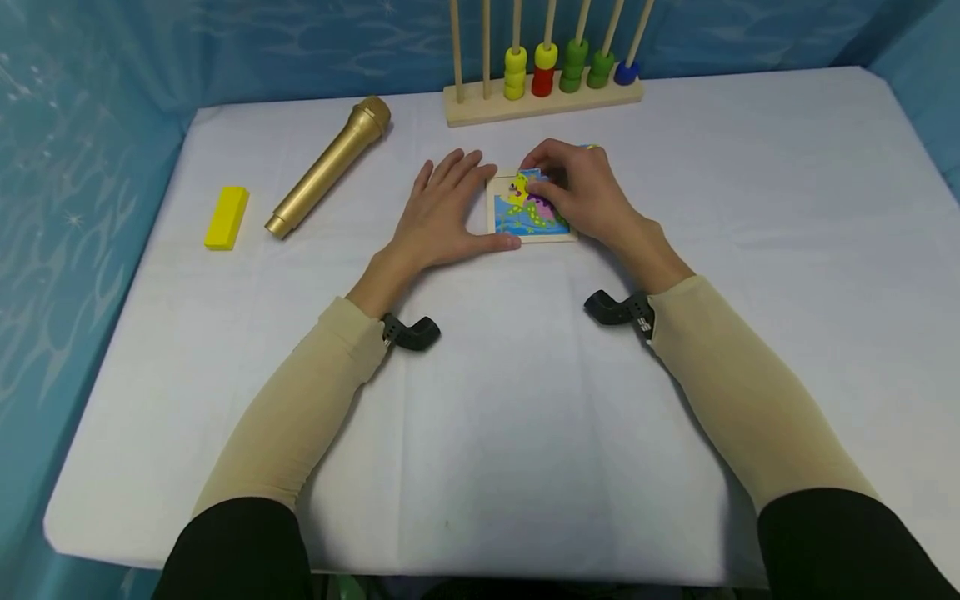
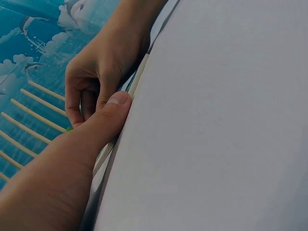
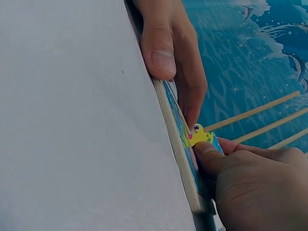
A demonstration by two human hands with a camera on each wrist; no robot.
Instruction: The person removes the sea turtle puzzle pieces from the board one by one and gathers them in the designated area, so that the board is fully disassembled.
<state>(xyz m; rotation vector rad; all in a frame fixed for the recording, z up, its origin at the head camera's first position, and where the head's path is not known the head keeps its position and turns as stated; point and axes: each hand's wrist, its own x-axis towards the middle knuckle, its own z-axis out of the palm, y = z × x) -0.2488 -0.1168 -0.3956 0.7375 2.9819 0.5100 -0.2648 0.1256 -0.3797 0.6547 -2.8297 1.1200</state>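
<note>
A small wooden jigsaw puzzle with a yellow cartoon animal on blue lies flat on the table. My left hand is spread at its left side, thumb along the near edge and index fingertip at the far left corner. Between thumb and fingers, my right hand pinches a puzzle piece with a yellow spotted head on it. In the right wrist view this piece stands tilted above the wooden frame. The right hand hides the puzzle's far right part. Another bit of coloured puzzle piece shows just behind that hand.
A wooden bead abacus stands at the table's far edge, behind the puzzle. To the left lie a gold microphone and a yellow block. White cloth covers the table, and blue curtains hang behind and beside it.
</note>
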